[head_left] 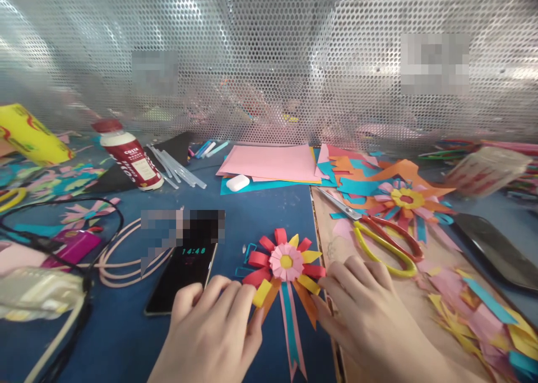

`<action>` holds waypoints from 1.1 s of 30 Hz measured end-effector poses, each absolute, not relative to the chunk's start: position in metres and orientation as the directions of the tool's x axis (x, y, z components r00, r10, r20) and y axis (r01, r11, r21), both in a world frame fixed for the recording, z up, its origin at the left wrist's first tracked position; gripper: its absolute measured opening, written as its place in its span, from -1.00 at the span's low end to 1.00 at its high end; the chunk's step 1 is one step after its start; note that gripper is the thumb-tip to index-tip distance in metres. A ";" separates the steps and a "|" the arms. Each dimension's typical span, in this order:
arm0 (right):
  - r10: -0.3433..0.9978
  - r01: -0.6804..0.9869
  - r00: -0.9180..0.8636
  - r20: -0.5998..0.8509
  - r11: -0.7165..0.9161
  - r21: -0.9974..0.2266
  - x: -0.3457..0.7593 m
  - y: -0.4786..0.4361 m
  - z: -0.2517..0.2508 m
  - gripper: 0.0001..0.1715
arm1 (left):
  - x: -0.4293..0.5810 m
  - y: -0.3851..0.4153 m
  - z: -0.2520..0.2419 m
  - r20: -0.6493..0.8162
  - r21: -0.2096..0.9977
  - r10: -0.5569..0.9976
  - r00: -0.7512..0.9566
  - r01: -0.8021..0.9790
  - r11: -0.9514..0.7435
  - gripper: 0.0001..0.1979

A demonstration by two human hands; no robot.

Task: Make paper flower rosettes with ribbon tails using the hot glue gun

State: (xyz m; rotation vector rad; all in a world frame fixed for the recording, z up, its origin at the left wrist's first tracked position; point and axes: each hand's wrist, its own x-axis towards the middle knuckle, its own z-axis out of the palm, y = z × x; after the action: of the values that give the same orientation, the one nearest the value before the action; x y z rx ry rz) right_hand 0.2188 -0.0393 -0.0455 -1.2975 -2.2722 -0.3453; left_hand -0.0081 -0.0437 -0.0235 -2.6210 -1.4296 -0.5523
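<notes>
Head view. Paper flower (287, 262) lies flat on the blue mat (260, 215), low centre of frame: red and yellow looped petals, pink centre with a yellow dot, ribbon tails (290, 327) running down toward the person.

Left hand (210, 332) at the flower's lower left, fingers curled, fingertips pinching a yellow petal loop (261, 293) at the flower's rim.

Right hand (370, 310) at the flower's lower right, fingers bent, tips touching the petal edge. Cannot tell whether it grips or only rests there.

Left of the flower: a phone (185, 268), screen lit, just beside the left hand; beyond it a coiled pink cable (121, 260).

Right of the flower: a cardboard sheet (420, 293) under the right hand, with yellow-handled scissors (386, 240) on it and paper scraps (483, 316) farther right.

Behind the flower: pink paper sheets (273, 162), a small white case (237, 182) touching their front edge, and clear glue sticks (180, 170). Behind and left, a bottle (130, 156) with a red cap, tilted. Behind and right, a second flower (406, 199) on orange and blue cuttings.

A perforated metal wall (269, 64) closes off the back.
</notes>
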 end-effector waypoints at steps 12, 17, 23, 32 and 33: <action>0.687 0.848 -0.512 0.516 0.499 0.176 0.215 -0.036 -0.035 -0.85 | 0.007 -0.041 -0.017 0.277 -0.029 0.787 0.552 0.823 -0.567 -0.88; 0.670 0.833 -0.540 0.509 0.512 0.209 0.216 -0.036 -0.035 -0.86 | 0.010 -0.042 -0.020 0.264 -0.041 0.794 0.547 0.829 -0.558 -0.82; 0.681 0.839 -0.534 0.501 0.497 0.221 0.212 -0.036 -0.036 -0.83 | 0.016 -0.042 -0.019 0.228 -0.032 0.826 0.516 0.852 -0.523 -0.80; 0.668 0.848 -0.515 0.537 0.489 0.206 0.206 -0.034 -0.035 -0.85 | 0.017 -0.040 -0.017 0.256 -0.006 0.829 0.498 0.858 -0.514 -0.83; 0.668 0.850 -0.510 0.542 0.486 0.202 0.207 -0.034 -0.035 -0.84 | 0.017 -0.039 -0.017 0.260 -0.007 0.830 0.494 0.860 -0.510 -0.82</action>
State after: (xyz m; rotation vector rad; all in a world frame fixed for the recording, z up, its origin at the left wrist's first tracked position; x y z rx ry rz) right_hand 0.2066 -0.0344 -0.0350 -1.2659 -2.3440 -0.6382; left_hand 0.0168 -0.0395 -0.0174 -2.5956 -1.4770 -0.3372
